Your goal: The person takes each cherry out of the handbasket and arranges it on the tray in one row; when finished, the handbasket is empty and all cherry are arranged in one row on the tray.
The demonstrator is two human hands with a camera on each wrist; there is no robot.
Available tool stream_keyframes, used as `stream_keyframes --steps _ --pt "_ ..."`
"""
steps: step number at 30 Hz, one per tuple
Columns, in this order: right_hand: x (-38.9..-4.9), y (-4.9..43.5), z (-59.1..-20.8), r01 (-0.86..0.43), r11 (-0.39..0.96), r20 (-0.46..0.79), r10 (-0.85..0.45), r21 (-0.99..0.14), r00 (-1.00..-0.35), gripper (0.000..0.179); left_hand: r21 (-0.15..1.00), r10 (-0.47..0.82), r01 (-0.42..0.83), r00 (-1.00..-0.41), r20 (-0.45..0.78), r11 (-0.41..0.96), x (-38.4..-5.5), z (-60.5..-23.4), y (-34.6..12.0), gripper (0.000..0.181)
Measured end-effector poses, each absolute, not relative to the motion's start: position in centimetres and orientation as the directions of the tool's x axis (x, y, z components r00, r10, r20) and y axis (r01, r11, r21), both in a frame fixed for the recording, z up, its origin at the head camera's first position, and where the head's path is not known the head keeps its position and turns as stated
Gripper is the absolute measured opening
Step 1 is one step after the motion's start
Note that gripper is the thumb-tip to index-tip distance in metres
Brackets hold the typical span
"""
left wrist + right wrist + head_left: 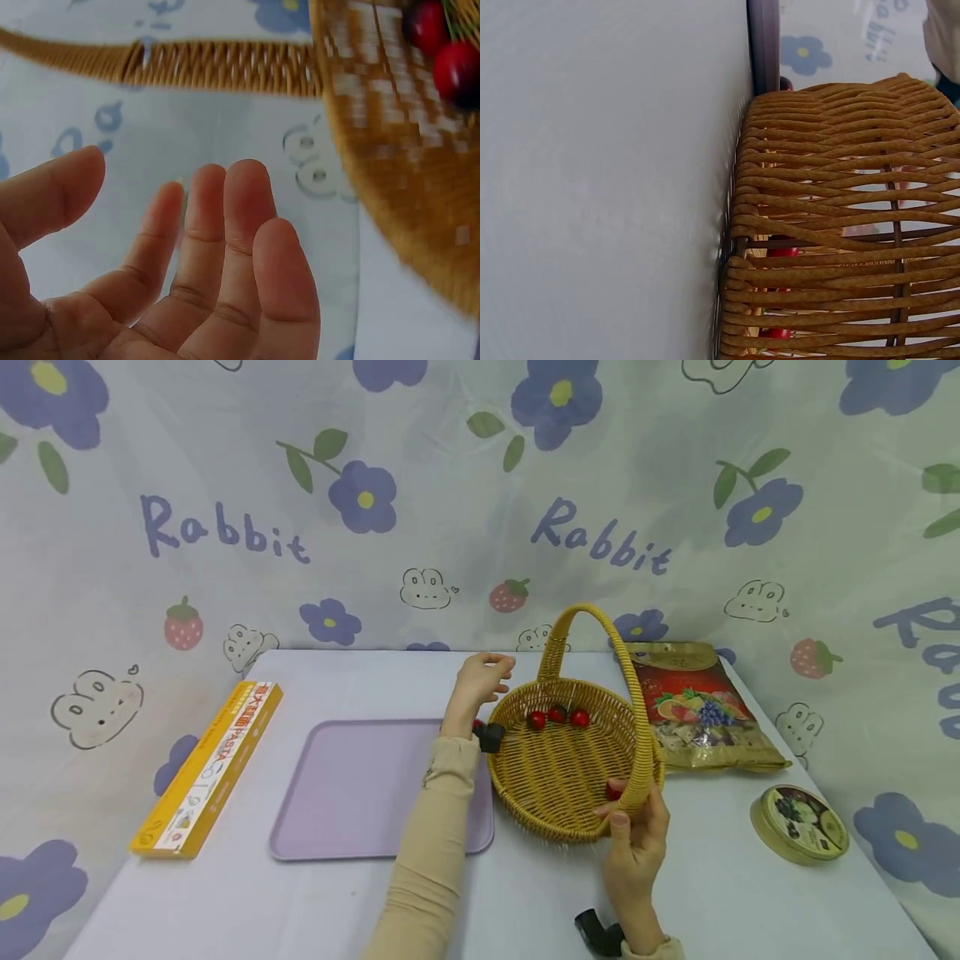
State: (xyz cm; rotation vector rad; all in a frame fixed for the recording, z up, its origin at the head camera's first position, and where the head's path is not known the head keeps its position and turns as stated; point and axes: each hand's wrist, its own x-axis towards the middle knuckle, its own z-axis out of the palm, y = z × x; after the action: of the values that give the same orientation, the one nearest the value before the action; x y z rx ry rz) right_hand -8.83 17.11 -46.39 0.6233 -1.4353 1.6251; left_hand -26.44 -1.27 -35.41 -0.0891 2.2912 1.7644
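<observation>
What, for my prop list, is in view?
Round woven handled basket: 1, golden brown, centre
Glossy round fruits: at least 4, red, in basket; another looks half hidden beside it
Flat rectangular tray: 1, lilac, left of basket
Long cardboard pasta box: 1, yellow, left
Shiny printed fruit bag: 1, red and gold, back right
Round flat tin: 1, gold, right
Table cloth: 1, white, underneath
Floral fabric backdrop: 1, white, behind
Wrist devices: 2, black, both wrists
Sleeves: 2, beige, forearms
Left hand: 1, bare, beside basket
Right hand: 1, bare, gripping basket
</observation>
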Motion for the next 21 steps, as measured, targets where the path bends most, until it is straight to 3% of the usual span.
stream_keyframes --steps 12,17,21 --pt "-9.0 17.9 -46.8 -0.847 0.039 0.822 0.27 -0.53 -0.502 0.049 0.903 0.277 -0.246 -0.894 -0.352 0.352 -27.3 -37.9 7.7 0.048" --pt "-9.0 17.8 -46.9 -0.835 0.09 0.822 0.259 -0.543 -0.506 0.049 0.849 0.263 -0.286 -0.864 -0.429 0.444 -27.1 -39.2 10.4 0.044" --pt "-9.1 17.5 -46.8 -0.834 0.104 0.824 0.259 -0.542 -0.504 0.05 0.792 0.218 -0.22 -0.889 -0.404 0.57 -27.2 -40.0 11.9 0.043"
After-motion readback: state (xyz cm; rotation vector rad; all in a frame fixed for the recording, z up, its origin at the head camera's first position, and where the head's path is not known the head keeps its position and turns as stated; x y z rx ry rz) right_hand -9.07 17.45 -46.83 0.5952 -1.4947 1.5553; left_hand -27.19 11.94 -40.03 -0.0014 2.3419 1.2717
